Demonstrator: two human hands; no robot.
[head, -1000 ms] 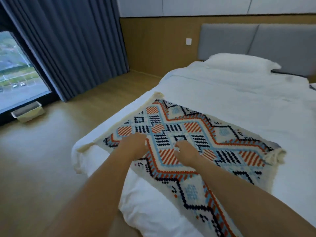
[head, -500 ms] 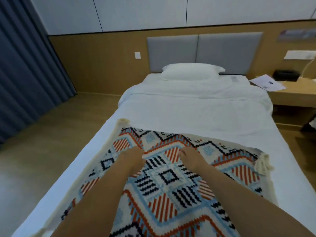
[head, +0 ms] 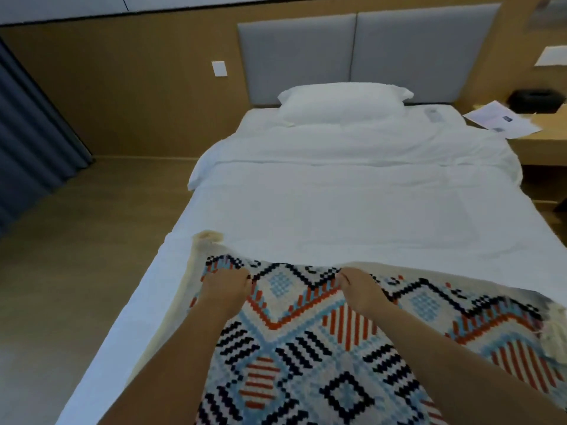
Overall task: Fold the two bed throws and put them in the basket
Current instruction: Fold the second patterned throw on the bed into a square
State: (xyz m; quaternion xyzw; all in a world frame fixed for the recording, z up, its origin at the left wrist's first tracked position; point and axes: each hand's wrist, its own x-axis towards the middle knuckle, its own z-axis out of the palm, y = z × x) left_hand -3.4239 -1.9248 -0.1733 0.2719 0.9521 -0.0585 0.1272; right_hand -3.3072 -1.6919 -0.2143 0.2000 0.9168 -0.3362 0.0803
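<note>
Fabric bunches along the far edge of the patterned throw, where both my hands grip it. My left hand curls its fingers into the weave near the left corner. My right hand pinches the same edge nearer the middle. The throw lies spread over the foot of the bed, on the white cover. At the far end a pillow rests against the headboard. Papers lie on the nightstand to the right.

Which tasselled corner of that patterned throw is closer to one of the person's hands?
The throw's far-left corner, just beyond the left hand; the right-side corner lies far from the right hand.
</note>
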